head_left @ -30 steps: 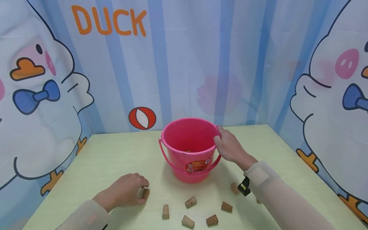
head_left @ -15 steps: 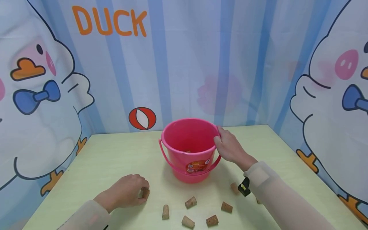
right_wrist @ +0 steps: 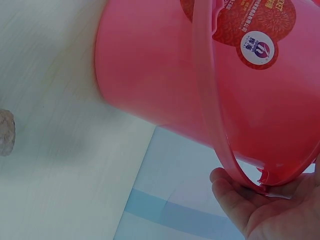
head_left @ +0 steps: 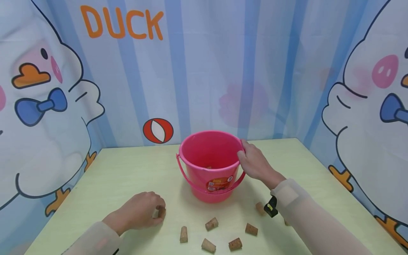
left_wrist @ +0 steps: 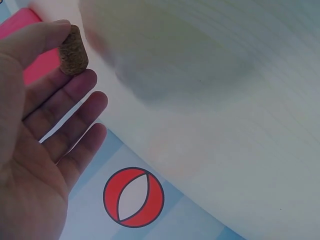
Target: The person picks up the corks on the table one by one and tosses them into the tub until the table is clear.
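My left hand is low over the left front of the table and pinches a wine cork between thumb and forefinger; the other fingers extend loosely in the left wrist view. At the centre stands a pink plastic bucket, upright, its handle hanging down in front. My right hand grips the bucket's right rim beside the handle joint, thumb toward the inside in the head view. A bit of something tan shows inside the bucket; most of its floor is hidden.
Several loose corks lie before the bucket, among them a pale cork, a middle cork and a darker cork. Another cork lies by the right wrist. A duck-print curtain borders the pale table.
My left fingers have closed slightly further over the cork, which barely shifts. The right hand and the bucket stay where they were.
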{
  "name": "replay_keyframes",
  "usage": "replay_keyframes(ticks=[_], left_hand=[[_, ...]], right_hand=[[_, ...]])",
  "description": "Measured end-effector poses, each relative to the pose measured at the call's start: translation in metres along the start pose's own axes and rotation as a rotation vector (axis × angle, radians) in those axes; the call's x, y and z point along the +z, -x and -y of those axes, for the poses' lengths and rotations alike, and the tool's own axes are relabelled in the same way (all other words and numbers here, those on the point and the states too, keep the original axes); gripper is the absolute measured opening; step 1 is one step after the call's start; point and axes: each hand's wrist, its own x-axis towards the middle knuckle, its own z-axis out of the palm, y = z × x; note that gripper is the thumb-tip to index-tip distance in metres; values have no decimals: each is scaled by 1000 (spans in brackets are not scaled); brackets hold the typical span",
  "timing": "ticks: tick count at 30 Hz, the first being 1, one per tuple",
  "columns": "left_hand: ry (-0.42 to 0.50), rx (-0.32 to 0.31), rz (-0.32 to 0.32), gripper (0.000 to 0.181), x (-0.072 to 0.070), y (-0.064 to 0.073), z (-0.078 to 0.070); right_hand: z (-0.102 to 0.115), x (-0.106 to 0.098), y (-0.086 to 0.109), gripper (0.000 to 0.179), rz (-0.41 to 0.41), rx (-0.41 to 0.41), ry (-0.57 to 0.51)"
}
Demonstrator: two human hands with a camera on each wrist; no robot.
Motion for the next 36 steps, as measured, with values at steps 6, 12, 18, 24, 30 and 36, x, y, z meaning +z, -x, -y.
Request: replay_keyframes(ticks=[6,12,18,24,30,36], left_hand=[[-14,15,-37,16,0,0,1],[-9,0,-57,15,-2,-1,0],[3,7,-81,17,-7,0,-2],[22,9,-114,18,-9,1,-2],[16,10,-143,21,-10,2,-3],[13,0,-153,22,-11,1,-5]], right_hand=[[2,0,0,49,2,3,-8],[0,0,-1,47,5,3,-11],[1,0,-1,47,4,0,-11],[1,1,-1,48,4,2,-11],[-1,1,-1,47,2,1,-5],[0,1,-1,48,5,10,-4]])
